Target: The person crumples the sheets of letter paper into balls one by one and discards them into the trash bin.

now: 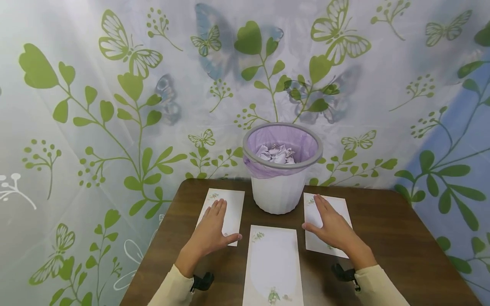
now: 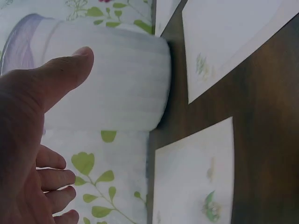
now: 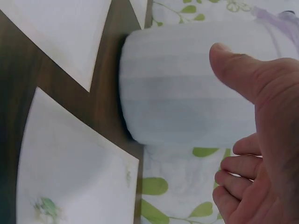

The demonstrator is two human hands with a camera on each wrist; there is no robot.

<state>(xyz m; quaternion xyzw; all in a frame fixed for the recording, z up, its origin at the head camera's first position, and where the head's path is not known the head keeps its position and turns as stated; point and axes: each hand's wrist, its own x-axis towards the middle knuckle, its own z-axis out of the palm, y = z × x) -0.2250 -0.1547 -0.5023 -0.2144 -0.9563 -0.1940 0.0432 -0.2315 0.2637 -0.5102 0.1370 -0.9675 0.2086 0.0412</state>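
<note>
White bin (image 1: 278, 193) with purple liner (image 1: 306, 143) and crumpled paper (image 1: 278, 154) inside is set on the brown table (image 1: 405, 238) behind the middle sheet (image 1: 273, 263), while the left hand (image 1: 212, 228) and right hand (image 1: 332, 226), released with fingers extended, are held above the left sheet (image 1: 234, 212) and right sheet (image 1: 338, 207) respectively.

A pale, butterfly-printed curtain (image 1: 229, 110) hangs behind a dark brown table (image 1: 398, 238).

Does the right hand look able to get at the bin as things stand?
Probably yes: the right hand is empty with fingers extended, and nothing appears to stand between it and the bin; the nearby sheet of paper lies flat on the table.
</note>
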